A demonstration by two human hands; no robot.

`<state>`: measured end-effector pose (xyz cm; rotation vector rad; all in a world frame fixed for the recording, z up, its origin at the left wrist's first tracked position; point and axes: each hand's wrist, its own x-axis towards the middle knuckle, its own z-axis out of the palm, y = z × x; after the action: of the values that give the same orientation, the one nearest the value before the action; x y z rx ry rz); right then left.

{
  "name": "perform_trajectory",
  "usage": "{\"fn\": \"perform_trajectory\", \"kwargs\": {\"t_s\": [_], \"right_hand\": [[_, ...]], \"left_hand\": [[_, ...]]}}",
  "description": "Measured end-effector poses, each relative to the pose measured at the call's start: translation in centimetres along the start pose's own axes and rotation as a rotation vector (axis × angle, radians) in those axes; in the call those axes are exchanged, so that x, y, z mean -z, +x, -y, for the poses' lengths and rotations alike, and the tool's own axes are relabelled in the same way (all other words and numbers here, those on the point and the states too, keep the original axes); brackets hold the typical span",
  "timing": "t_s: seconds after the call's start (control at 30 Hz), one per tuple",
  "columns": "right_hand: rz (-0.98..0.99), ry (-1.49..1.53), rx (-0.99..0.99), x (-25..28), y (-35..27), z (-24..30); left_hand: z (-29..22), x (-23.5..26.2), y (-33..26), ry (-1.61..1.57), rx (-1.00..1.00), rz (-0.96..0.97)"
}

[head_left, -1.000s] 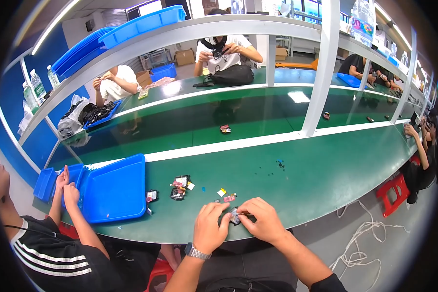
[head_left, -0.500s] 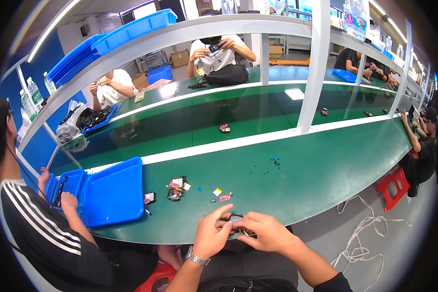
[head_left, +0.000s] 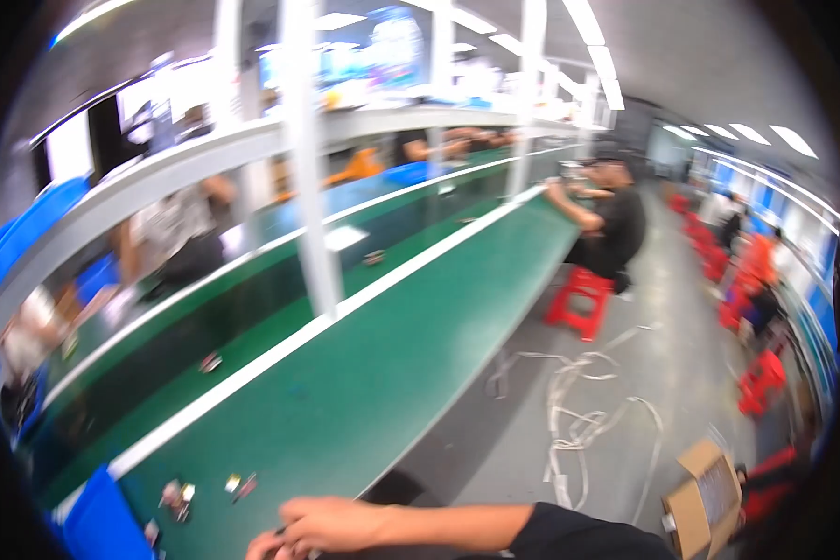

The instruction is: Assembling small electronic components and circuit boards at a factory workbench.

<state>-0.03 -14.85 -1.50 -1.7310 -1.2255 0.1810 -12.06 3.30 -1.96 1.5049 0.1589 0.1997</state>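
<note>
At the bottom edge, my right hand [head_left: 331, 523] is closed, its fingers bent toward my left hand [head_left: 264, 545]. Only a few curled fingers of the left one show; the rest is cut off by the frame. A bit of a small black part [head_left: 281, 531] peeks out between the fingers of both hands, mostly hidden and blurred. On the green bench [head_left: 345, 401] beyond them lie a reddish strip [head_left: 245, 486], a small yellow-and-white piece [head_left: 232, 483] and a cluster of small dark, red and white parts [head_left: 176, 499].
A blue tray [head_left: 110, 518] stands at the bench's left end. White posts [head_left: 308, 187] rise behind the bench, and a small assembly [head_left: 212, 362] lies on the green strip beyond. Rightward are a seated person [head_left: 616, 215], red stool [head_left: 581, 303], floor cables [head_left: 579, 429] and open cardboard box [head_left: 705, 499].
The view has swung right, bringing the aisle and cardboard box into sight. My hands now sit at the lower edge, left of the middle, and the co-worker on the left is out of frame.
</note>
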Motion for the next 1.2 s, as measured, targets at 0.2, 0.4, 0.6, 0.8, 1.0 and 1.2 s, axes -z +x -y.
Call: {"fn": "perform_trajectory", "kwargs": {"t_s": [0.2, 0.4, 0.6, 0.8, 1.0, 1.2], "right_hand": [[0.111, -0.070, -0.041, 2.4, 0.1, 0.5], [0.117, -0.028, 0.005, 3.7, 0.2, 0.7], [0.211, -0.035, 0.011, 4.2, 0.2, 1.7], [-0.028, -0.037, -0.060, 4.1, -2.5, 4.1], [-0.221, -0.153, -0.063, 1.8, -4.6, 4.4], [-0.276, -0.250, -0.048, 0.2, -4.6, 4.3]], "left_hand": [[1.1, -1.4, 0.9, 0.039, -0.075, 0.076], [2.6, -1.4, 1.0, 0.041, -0.130, 0.086], [2.6, -1.3, 0.5, 0.029, -0.200, 0.098], [2.7, -2.6, 0.4, -0.271, -0.063, 0.056], [2.4, -4.9, -1.8, -0.322, 0.043, 0.017], [3.1, -4.2, -3.1, -0.436, 0.093, 0.080]]}}
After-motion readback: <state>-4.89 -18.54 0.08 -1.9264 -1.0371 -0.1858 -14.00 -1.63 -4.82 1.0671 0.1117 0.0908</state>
